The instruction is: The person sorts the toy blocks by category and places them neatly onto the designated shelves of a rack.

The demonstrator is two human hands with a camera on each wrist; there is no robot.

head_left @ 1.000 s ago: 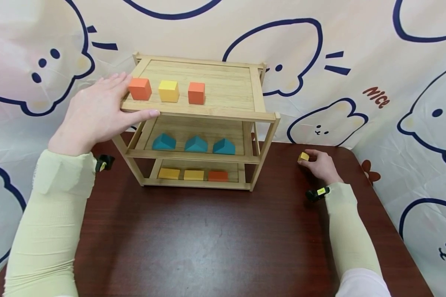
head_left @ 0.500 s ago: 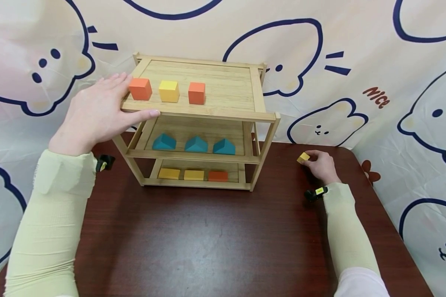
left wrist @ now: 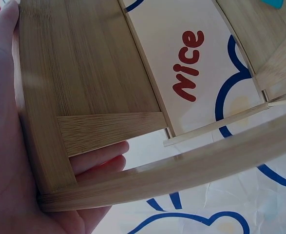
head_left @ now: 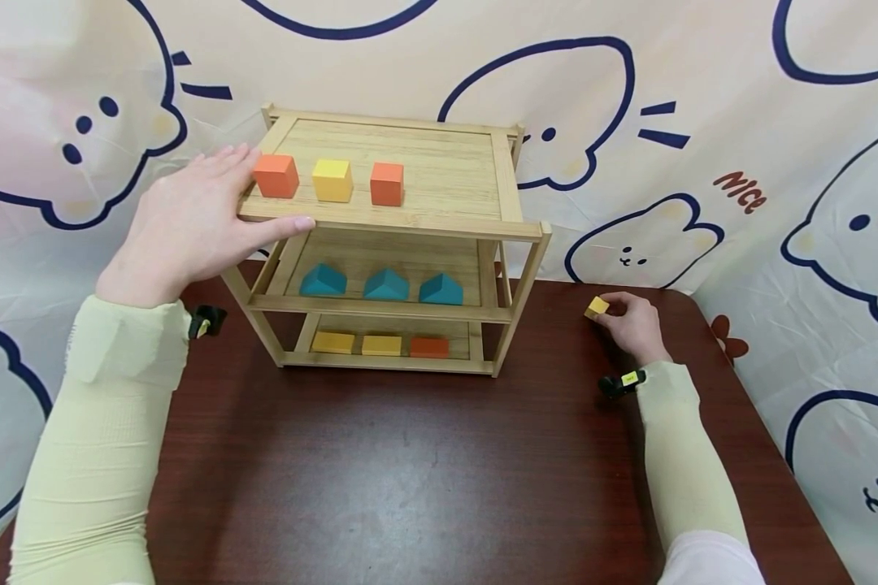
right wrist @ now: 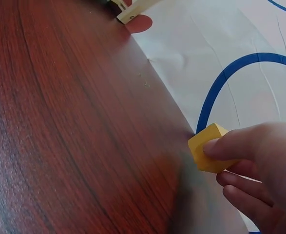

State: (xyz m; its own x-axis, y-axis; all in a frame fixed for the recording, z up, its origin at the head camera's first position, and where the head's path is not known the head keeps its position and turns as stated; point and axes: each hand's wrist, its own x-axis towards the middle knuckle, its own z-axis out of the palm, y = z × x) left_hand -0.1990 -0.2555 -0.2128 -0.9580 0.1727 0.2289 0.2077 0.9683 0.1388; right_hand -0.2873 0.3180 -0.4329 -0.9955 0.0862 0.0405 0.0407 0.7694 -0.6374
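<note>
At the left front corner of a three-tier wooden shelf, my left hand grips the top board. Its thumb lies along the front edge, and in the left wrist view fingertips show past the board's side. Over the right part of the table, my right hand pinches a yellow block between thumb and fingers. The block looks tilted, and part of it is hidden by the thumb. Close to my left hand on the top tier stand an orange cube, a yellow cube and another orange cube.
Three blue roof-shaped blocks sit on the middle tier. On the bottom tier lie two yellow flat blocks and one orange flat block. The dark wooden table meets a printed cloth backdrop behind and at the right.
Between one second and half a second ago, the yellow block tilted in my right hand, and that hand shifted slightly left. Since then it has barely moved. My left hand stays on the shelf.
</note>
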